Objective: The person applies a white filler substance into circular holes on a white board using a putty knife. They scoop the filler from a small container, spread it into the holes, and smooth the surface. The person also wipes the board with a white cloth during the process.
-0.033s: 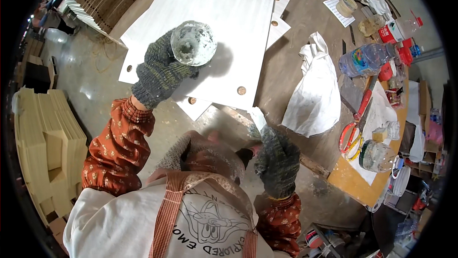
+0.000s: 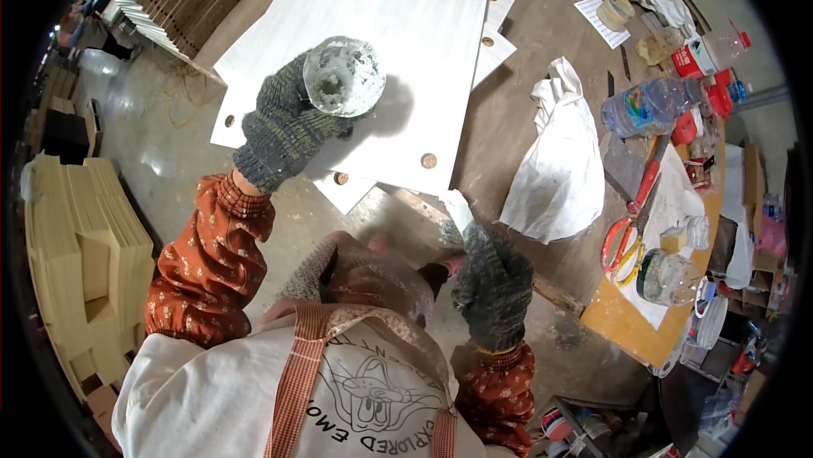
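My left hand [image 2: 284,123], in a grey knit glove, is shut on a clear round glass jar [image 2: 343,77] and holds it over a stack of white sheets [image 2: 415,26] with round holes near their edges. The jar's mouth faces up toward the camera. My right hand [image 2: 493,282], also gloved, is at the near edge of the brown table [image 2: 542,60], closed around a small white piece [image 2: 458,207] that sticks up from its fingers. What that piece is cannot be made out.
A crumpled white cloth bag [image 2: 555,161] lies to the right of the sheets. Further right are red-handled scissors [image 2: 625,233], a clear plastic bottle [image 2: 650,106], a glass jar [image 2: 666,276] and small clutter. Pale stacked boards [image 2: 72,246] stand on the floor at left.
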Available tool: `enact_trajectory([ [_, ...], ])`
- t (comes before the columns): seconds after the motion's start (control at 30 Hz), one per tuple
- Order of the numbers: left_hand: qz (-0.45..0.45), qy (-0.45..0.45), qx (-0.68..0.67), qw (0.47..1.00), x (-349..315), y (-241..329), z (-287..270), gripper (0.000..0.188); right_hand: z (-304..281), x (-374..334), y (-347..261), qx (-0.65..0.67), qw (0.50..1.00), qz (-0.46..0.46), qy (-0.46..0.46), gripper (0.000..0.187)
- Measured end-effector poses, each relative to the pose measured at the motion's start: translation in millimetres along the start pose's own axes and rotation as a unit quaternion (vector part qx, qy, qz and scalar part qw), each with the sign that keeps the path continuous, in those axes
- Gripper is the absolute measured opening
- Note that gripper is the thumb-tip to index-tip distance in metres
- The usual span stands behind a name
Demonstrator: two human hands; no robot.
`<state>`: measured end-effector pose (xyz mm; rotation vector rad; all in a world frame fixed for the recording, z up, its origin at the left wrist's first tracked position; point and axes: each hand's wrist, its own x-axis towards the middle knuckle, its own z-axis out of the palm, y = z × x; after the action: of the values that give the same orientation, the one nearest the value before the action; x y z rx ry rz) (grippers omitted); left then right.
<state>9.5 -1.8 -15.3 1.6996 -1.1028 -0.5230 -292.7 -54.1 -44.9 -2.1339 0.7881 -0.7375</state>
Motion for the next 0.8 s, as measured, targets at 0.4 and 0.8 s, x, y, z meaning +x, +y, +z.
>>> enact_trajectory([
  [0.4, -0.064, -0.025, -0.189, 0.980, -4.2, -11.9, -2.1, 0.049, -3.9, -2.0, 16.6, 0.453, 0.869, 0.193, -0.056, 0.027],
  [0.8, -0.048, -0.043, -0.202, 0.977, -3.6, -13.2, -3.6, 0.049, 41.7, 6.1, -16.5, 0.587, 0.733, 0.346, -0.002, 0.022],
])
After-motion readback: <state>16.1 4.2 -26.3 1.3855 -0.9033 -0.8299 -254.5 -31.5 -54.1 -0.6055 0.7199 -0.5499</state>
